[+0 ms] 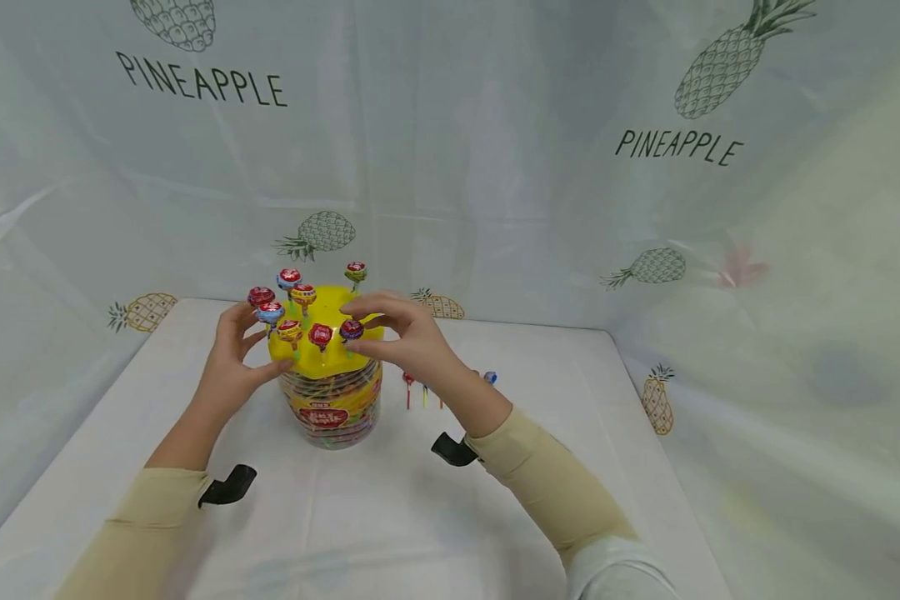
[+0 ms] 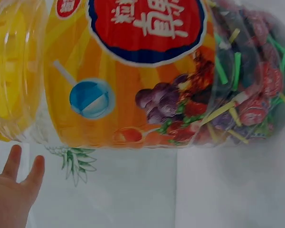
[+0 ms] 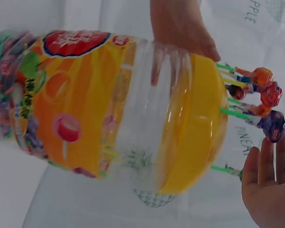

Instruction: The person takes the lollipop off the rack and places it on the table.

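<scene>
A clear lollipop jar [image 1: 330, 417] with an orange label stands upright on the white table, topped by a yellow lid [image 1: 332, 300]. Several wrapped lollipops stick up from the lid, among them a red one [image 1: 320, 335]. My left hand [image 1: 228, 367] spans the lid's left side, thumb at its front edge; in the left wrist view its fingers are spread apart beside the jar. My right hand [image 1: 412, 337] is at the lid's right, with thumb and fingers apart around a purple lollipop [image 3: 274, 126]. One fingertip appears to touch its wrapper; no pinch on the stick shows.
More lollipops [image 1: 408, 392] lie on the table [image 1: 540, 467] behind and to the right of the jar, partly hidden by my right forearm. Wrapped candies [image 2: 256, 114] fill the jar's lower part. A pale curtain [image 1: 450, 150] with pineapple prints hangs behind the table.
</scene>
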